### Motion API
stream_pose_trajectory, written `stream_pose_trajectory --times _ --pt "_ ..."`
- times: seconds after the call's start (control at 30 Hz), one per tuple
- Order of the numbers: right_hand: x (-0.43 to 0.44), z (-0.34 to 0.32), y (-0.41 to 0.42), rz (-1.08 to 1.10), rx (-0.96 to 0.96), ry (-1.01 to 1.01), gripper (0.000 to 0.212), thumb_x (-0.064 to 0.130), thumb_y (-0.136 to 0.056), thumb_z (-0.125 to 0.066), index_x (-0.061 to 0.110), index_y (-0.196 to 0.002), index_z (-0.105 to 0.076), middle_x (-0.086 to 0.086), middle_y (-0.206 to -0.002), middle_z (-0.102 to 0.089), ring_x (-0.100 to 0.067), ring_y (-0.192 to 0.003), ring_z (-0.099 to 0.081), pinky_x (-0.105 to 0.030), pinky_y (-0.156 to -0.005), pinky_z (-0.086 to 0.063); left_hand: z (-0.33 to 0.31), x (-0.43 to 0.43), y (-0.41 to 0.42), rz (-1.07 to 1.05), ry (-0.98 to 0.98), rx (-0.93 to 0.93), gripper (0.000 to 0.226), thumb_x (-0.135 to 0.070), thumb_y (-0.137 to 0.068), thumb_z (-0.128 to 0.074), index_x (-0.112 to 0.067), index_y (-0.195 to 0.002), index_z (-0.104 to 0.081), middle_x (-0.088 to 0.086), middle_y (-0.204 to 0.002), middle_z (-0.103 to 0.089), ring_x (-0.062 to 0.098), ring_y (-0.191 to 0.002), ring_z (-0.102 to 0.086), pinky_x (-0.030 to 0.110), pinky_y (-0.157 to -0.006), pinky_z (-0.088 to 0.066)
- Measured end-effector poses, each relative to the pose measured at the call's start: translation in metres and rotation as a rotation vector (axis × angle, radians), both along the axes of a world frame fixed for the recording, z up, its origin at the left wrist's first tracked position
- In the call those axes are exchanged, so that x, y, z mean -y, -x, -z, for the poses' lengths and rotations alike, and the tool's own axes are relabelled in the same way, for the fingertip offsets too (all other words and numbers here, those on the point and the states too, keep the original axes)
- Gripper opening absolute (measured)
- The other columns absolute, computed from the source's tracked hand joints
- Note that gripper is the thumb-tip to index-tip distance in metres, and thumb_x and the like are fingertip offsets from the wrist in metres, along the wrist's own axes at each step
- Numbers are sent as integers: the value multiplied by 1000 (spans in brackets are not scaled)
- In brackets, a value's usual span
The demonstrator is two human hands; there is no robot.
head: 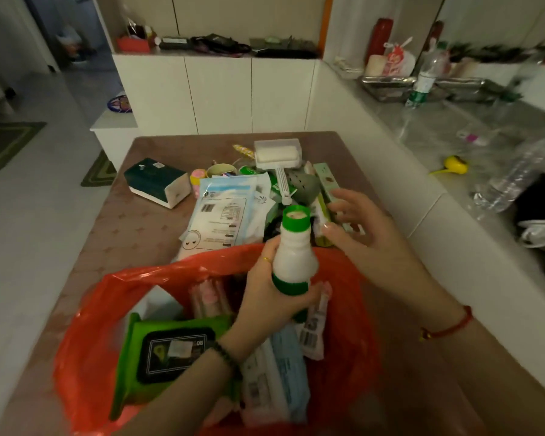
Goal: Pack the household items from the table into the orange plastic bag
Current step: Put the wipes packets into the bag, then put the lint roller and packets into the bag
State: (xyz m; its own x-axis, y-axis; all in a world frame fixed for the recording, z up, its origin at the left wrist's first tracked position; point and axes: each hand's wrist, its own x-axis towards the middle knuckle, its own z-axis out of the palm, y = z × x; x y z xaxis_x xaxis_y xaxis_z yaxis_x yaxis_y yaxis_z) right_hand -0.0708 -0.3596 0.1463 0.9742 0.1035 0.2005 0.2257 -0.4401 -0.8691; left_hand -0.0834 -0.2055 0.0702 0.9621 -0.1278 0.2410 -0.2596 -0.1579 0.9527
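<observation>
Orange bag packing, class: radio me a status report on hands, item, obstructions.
Left hand gripping white bottle over orange bag. Right hand open, empty. Pile remains on table; bag mouth unobstructed.

White cabinets [221, 89] behind table; clear water bottle [425, 78], yellow object [455, 164] on right counter; green mat [5, 143] on floor.

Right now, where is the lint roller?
The lint roller lies at the far end of the table, on top of the unpacked pile, right of the tissue box and beyond the white bottle held in the left hand.
</observation>
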Motion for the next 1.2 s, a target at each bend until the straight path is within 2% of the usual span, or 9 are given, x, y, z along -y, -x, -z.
stream_pose_trajectory --times 0.07,0.17,0.33,0.53,0.67,0.77,0.93,1.07,1.2 --pt "25 42 21 231 -121 136 84 40 -72 -71 24 -142 -26 12 -132 -40 3 -120 -39 -12 -99 -34 17 13 12 -13 70 -66 67 -20 -61 -82 -47 -110 -44 -21 -99 -64 -5 -95 -62 8 -74 -50" --pt "43 103 56 220 -442 200 98 19 -74 -75 11 -146 -9 -7 -146 -34 -19 -133 -36 -29 -109 -29 36 25 22 -11 96 -141 66 -20 -63 -82 -49 -109 -44 -20 -106 -61 -9 -99 -59 5 -75 -48" --pt "72 134 78 386 -519 174 48 -8 -77 -59 -1 -125 -52 -20 -121 -60 -31 -109 -58 -36 -95 -46 60 36 37 83 49 -268 72 -17 -66 -80 -51 -111 -35 -22 -113 -54 -17 -102 -53 10 -86 -49" --pt "81 111 81 391 -467 -40 33 -14 -80 -53 3 -106 -62 -10 -83 -65 -8 -56 -59 -10 -45 -46 74 53 50 281 -109 -314 71 -22 -68 -79 -53 -110 -30 -26 -113 -49 -27 -101 -46 -4 -81 -39" --pt "79 107 81 395 -513 -182 29 -14 -80 -50 6 -96 -64 -8 -61 -64 -5 -32 -52 -16 -31 -41 73 58 51 316 -224 -254 46 -26 -76 -70 -45 -106 -41 -3 -113 -59 0 -105 -55 28 -96 -47" --pt "83 99 82 366 -516 -187 26 -9 -80 -57 5 -99 -66 -10 -73 -68 -8 -51 -62 -15 -43 -47 70 52 43 404 -329 -223 38 -33 -76 -67 -31 -109 -48 2 -114 -60 9 -105 -57 36 -96 -47" --pt "96 68 73 148 -586 8 19 21 -81 -66 28 -99 -65 3 -100 -70 -11 -87 -68 -21 -71 -53 65 30 33 645 -457 -215 59 -27 -74 -73 -26 -127 -45 -2 -131 -52 -12 -107 -42 -5 -88 -30" --pt "94 34 35 119 -458 281 25 35 -83 -59 33 -108 -57 10 -95 -62 -9 -78 -66 -18 -63 -48 48 10 15 688 -450 -280 69 -33 -76 -71 -34 -135 -35 -10 -141 -42 -2 -123 -40 8 -99 -33" --pt "62 2 -37 15 -331 207 33 29 -84 -60 26 -117 -55 5 -94 -66 -13 -79 -67 -23 -65 -53 11 -29 -34 486 -372 -258 58 -32 -80 -66 -38 -131 -39 -17 -133 -46 2 -123 -44 21 -103 -38"
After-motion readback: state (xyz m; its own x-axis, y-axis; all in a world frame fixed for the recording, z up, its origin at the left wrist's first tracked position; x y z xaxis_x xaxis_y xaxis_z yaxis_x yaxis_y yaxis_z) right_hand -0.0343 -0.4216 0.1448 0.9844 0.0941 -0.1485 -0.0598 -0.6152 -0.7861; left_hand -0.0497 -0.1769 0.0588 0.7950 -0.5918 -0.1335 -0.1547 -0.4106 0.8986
